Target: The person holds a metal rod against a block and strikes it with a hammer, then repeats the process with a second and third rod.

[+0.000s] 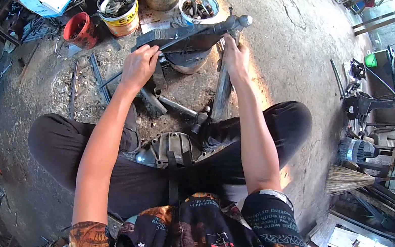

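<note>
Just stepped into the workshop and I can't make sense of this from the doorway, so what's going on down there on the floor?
A person sits on the concrete floor among scrap metal. The left hand grips the edge of a dark flat metal piece, while the right hand holds a metal tool at that piece's far end. A grey metal housing lies between the knees. Buckets of parts, including a yellow bucket, stand beyond.

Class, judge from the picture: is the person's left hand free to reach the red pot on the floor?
Probably not at once: the left hand grips the dark metal piece. The red pot lies to its left, with nothing between.
</note>
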A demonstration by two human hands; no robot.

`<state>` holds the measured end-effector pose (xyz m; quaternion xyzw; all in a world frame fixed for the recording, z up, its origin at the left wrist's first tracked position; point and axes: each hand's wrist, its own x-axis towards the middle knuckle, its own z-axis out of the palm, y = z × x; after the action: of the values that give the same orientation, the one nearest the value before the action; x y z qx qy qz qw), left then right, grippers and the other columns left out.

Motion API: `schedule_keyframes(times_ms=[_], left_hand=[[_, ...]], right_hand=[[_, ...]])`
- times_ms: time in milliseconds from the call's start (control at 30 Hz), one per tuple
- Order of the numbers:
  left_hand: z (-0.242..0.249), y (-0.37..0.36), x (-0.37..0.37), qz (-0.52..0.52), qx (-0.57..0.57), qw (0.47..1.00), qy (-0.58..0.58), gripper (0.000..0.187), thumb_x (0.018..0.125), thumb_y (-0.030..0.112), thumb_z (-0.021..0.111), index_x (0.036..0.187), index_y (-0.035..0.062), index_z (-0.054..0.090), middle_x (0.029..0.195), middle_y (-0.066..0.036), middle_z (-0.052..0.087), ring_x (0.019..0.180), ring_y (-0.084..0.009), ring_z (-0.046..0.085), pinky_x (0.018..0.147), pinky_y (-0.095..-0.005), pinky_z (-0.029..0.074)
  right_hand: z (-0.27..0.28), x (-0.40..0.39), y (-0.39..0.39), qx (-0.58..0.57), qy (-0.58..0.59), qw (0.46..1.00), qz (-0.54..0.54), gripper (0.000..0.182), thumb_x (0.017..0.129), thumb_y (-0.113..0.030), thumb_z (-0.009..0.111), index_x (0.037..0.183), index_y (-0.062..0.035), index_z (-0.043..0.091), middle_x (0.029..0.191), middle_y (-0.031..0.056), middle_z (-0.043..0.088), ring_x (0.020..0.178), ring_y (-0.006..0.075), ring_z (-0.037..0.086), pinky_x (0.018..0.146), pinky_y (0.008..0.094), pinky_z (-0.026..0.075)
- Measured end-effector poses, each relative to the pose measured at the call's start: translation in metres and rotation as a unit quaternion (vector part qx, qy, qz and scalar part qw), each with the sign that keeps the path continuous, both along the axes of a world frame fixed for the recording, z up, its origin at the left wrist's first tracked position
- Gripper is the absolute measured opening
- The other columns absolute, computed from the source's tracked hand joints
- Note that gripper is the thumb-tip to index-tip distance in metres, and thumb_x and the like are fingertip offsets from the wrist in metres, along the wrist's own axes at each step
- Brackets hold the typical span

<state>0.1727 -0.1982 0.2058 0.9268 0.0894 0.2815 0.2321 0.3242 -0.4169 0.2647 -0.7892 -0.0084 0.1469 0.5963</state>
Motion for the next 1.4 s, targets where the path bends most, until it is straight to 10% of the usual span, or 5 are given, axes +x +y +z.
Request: schedule_keyframes(times_ms=[167,600,700,1000,1400], left_hand=[[-0.001,0.004,0.001,-0.004,0.032,0.999,-0.025,0.015,0.093,0.017,0.066,0.1,0.0046,0.071,0.088,-0.014,0.067,0.075,-0.0369,0.067,0.065,-0.0446,0.054],[-0.006,0.005,0.004,0.004,0.07,0.996,-0.06,0.015,0.094,0.017,0.066,0.104,0.0067,0.07,0.088,-0.013,0.066,0.074,-0.0356,0.067,0.063,-0.0443,0.053],[0.0,0.0,-0.001,0.002,0.062,0.998,-0.028,0.015,0.094,0.017,0.065,0.103,0.0063,0.07,0.088,-0.012,0.066,0.075,-0.0357,0.067,0.063,-0.0444,0.054],[0.002,-0.001,0.0,0.026,0.044,0.999,0.002,0.016,0.094,0.019,0.064,0.102,0.007,0.071,0.087,-0.014,0.067,0.076,-0.0361,0.067,0.065,-0.0438,0.055],[0.005,0.0,0.0,0.019,0.059,0.998,-0.003,0.015,0.094,0.017,0.065,0.103,0.0057,0.07,0.087,-0.014,0.066,0.076,-0.0366,0.067,0.065,-0.0447,0.055]], right_hand=[[-0.008,0.007,0.001,-0.125,-0.227,0.966,-0.006,0.049,0.094,-0.044,0.065,0.079,0.0022,0.061,0.061,0.0099,0.06,0.053,0.0186,0.059,0.05,0.039,0.048],[0.048,-0.03,0.016,-0.08,-0.227,0.97,0.003,0.045,0.092,-0.036,0.071,0.092,0.0076,0.059,0.071,0.0274,0.064,0.075,0.0358,0.068,0.072,0.0479,0.052],[-0.001,-0.012,0.017,-0.271,-0.249,0.928,0.056,0.051,0.093,-0.043,0.066,0.095,0.0083,0.061,0.08,0.0313,0.066,0.075,0.0373,0.067,0.073,0.0485,0.052],[-0.008,0.007,-0.003,0.046,0.034,0.998,-0.026,0.047,0.094,-0.048,0.063,0.073,-0.0062,0.056,0.062,0.0029,0.053,0.052,0.0181,0.052,0.049,0.0367,0.043],[-0.01,-0.011,0.011,-0.238,-0.226,0.944,0.041,0.056,0.093,-0.046,0.065,0.087,0.0091,0.064,0.075,0.0262,0.066,0.071,0.034,0.067,0.069,0.0467,0.05]])
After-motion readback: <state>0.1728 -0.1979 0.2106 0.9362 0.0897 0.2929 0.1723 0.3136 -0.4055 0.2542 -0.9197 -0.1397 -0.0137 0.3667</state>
